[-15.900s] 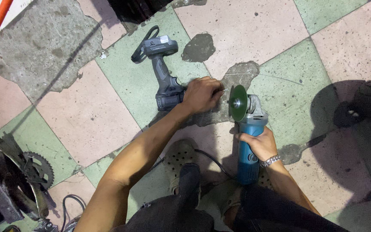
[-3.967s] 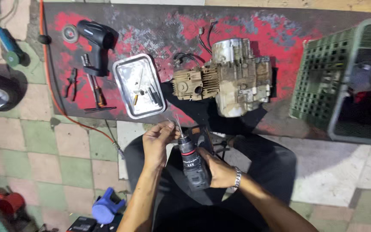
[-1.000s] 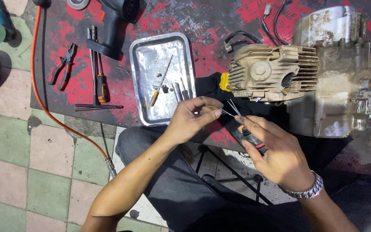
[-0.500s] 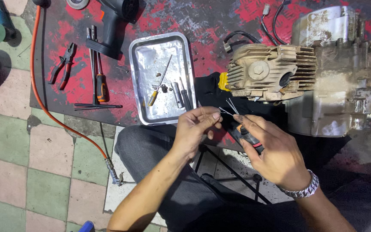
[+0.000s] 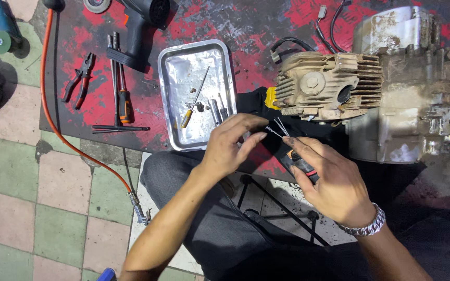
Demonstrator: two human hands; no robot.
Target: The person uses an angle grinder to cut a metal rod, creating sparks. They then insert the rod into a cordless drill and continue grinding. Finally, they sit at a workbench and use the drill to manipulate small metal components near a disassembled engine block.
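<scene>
My right hand (image 5: 334,182) grips a small black and orange tool (image 5: 299,163) whose thin metal wires (image 5: 277,128) stick up from its tip. My left hand (image 5: 231,143) reaches across from the left, fingertips close to those wires, pinching at them; whether it holds one I cannot tell. Both hands hover over my lap, just in front of a dirty motorcycle engine (image 5: 381,88) with a finned cylinder, which lies on a red and black mat (image 5: 209,26).
A metal tray (image 5: 175,93) with a small screwdriver and sockets lies left of the engine. Pliers (image 5: 79,80), screwdrivers (image 5: 123,99), a T-handle wrench, a black power tool (image 5: 141,21) and an orange hose (image 5: 53,119) lie further left. An angle grinder (image 5: 3,31) rests on the tiled floor.
My left hand has slid slightly right and down toward the wires at the tool's tip. My right hand stays put with the tool.
</scene>
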